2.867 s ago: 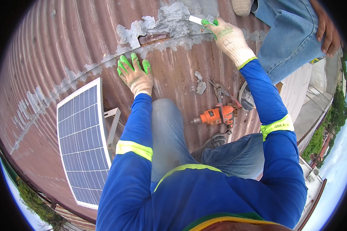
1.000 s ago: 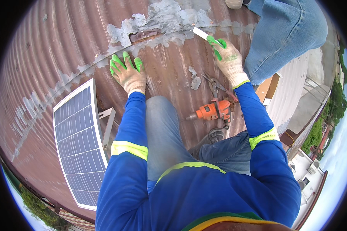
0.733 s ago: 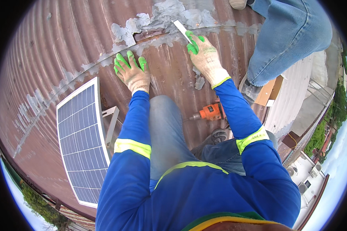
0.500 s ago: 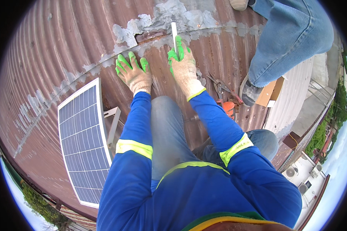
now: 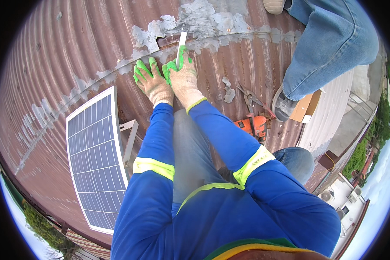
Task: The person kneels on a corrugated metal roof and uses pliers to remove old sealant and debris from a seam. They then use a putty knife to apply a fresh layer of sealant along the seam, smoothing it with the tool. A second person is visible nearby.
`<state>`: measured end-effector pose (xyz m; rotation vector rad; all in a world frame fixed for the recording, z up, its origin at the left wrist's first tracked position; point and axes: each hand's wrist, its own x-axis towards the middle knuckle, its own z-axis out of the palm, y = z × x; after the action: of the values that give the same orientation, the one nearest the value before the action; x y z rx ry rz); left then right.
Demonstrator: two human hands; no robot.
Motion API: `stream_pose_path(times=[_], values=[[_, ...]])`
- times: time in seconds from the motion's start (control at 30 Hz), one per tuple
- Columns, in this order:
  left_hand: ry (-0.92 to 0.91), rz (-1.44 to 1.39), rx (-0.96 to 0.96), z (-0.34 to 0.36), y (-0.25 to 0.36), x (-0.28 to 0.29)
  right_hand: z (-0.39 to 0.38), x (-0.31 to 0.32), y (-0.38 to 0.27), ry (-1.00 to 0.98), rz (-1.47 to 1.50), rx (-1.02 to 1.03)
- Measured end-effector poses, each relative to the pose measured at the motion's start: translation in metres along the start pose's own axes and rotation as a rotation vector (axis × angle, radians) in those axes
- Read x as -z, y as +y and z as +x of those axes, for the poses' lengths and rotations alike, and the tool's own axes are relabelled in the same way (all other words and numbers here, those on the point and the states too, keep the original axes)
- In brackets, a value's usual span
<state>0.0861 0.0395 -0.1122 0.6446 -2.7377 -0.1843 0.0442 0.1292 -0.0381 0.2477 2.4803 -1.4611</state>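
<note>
The left hand (image 5: 154, 82) is spread on the brown roof (image 5: 221, 73), fingertips near the sheet's upper edge. Just beside it, the right hand (image 5: 185, 81) pinches 1 white stick (image 5: 181, 45), its tip at the grey sealant (image 5: 203, 19) along that edge. Toward the roof's right edge lie cutting pliers (image 5: 250, 99) and an orange drill (image 5: 259, 125); 1 solar panel (image 5: 95, 156) stands nearer the left edge.

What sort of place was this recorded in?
Most likely an outdoor rooftop: the ground underfoot is brown corrugated metal sheeting, a solar panel stands beside the person's left arm, and green treetops and sky show beyond the edge at right.
</note>
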Motion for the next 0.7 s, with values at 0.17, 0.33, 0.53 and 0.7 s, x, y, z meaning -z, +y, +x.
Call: stream_pose_path(times=[0.17,0.33,0.53,0.7], values=[[-0.035,0.161,-0.047,0.0,-0.015,-0.015,-0.011,-0.006,-0.025,-0.103,0.089,-0.095],[-0.05,0.035,-0.002,0.0,-0.005,-0.003,-0.018,0.021,-0.027,-0.113,-0.017,0.074],[-0.005,-0.031,0.026,0.005,0.013,0.019,0.036,0.073,-0.014,0.038,-0.232,0.16],[-0.036,-0.028,0.03,0.005,0.011,0.018,0.041,0.073,-0.005,-0.035,-0.325,0.179]])
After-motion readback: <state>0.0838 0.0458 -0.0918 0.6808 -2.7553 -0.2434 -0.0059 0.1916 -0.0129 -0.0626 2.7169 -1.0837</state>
